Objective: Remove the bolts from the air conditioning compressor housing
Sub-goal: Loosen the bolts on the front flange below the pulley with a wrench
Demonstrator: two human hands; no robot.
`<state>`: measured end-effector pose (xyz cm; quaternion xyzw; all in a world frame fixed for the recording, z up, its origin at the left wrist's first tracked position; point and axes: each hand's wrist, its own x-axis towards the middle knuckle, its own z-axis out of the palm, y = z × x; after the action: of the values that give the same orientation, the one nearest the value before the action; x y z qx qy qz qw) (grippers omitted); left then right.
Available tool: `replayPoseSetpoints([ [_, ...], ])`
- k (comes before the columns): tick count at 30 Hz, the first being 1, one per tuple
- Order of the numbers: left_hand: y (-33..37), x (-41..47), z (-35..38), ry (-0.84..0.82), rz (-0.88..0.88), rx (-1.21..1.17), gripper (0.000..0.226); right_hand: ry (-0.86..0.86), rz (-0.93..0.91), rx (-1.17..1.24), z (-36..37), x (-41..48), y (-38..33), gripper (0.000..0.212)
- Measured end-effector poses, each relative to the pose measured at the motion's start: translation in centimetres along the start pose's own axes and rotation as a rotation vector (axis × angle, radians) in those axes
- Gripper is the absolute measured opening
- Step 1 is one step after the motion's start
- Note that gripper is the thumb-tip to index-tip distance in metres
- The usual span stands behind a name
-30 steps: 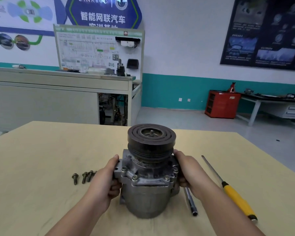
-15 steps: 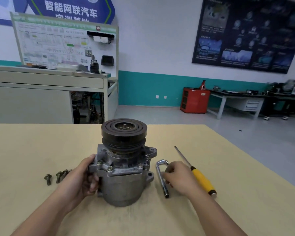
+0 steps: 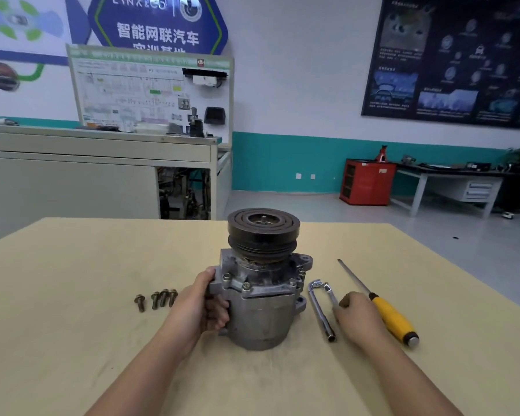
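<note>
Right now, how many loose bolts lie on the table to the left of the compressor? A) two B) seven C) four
C: four loose bolts lie in a row on the table, beside the left hand gripping the compressor; the right hand pinches the L-shaped wrench.

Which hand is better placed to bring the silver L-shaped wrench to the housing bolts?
Right: the right hand pinches the silver L-shaped wrench; the left hand grips the grey compressor housing.

The table [image 3: 72, 280] is pale tan, the compressor housing [image 3: 261, 319] dull grey, its ring-grooved pulley [image 3: 263, 235] black, the bolts [image 3: 156, 299] dark brownish, the wrench [image 3: 320, 310] shiny silver, and the screwdriver [image 3: 392, 318] yellow-handled with a black collar.
</note>
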<state>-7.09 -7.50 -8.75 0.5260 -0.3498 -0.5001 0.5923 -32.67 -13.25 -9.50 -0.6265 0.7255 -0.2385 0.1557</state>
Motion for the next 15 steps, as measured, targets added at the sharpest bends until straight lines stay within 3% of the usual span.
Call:
replayPoseSetpoints([
  [3, -0.1, -0.1, 0.2, 0.011, 0.005, 0.013, 0.07, -0.085, 0.066, 0.681, -1.4, -1.1, -0.5, 0.02],
  [6, -0.1, -0.1, 0.5, 0.036, 0.007, 0.004, 0.069, -0.226, -0.022, 1.072, -3.3, -2.9, -2.3, 0.016],
  [9, 0.0, -0.4, 0.6, 0.064, -0.018, -0.019, 0.066, -0.297, -0.141, 1.263, -5.1, -4.4, -4.0, 0.012],
  [15, -0.6, -1.1, 1.2, 0.161, 0.027, -0.025, 0.066, -0.115, -0.357, 1.269, -6.8, -6.4, -6.0, 0.011],
])
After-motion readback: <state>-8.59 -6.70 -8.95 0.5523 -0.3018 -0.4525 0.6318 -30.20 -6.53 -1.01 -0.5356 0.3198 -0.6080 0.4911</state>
